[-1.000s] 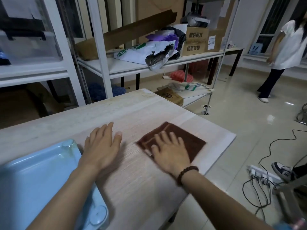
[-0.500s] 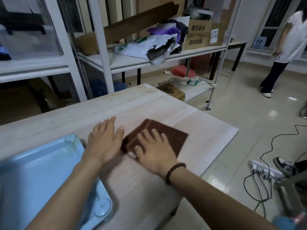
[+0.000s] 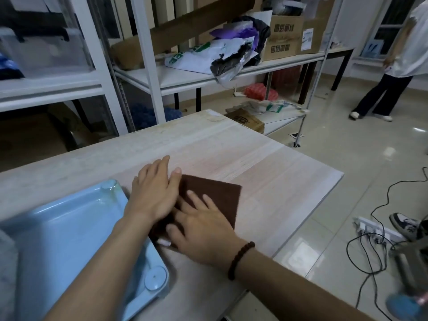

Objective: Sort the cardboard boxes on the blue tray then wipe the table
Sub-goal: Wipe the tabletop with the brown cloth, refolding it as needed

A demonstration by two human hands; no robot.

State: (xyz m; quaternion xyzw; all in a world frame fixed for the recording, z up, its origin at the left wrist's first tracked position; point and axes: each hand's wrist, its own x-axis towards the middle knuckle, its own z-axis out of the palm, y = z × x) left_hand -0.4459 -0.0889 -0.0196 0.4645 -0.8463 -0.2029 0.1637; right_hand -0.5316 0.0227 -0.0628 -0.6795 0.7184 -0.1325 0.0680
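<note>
Wiping seems underway: the right hand (image 3: 203, 230) lies flat, fingers straight, pressing the brown cloth (image 3: 217, 193) on the bench (image 3: 254, 163). The left hand (image 3: 155, 193), also flat and empty, rests at the cloth's ten o'clock edge. The blue tray (image 3: 69, 228) sits at the cloth's eight o'clock; no boxes show, so sorting cannot be judged.

One head-worn wide view looks forward and down, close over the table (image 3: 254, 163); shelves (image 3: 185, 77) beyond.

One blue tray (image 3: 58, 239), one brown cloth (image 3: 215, 193), one table (image 3: 254, 163), one bracelet (image 3: 240, 260), two hands: left hand (image 3: 155, 195), right hand (image 3: 203, 232)
</note>
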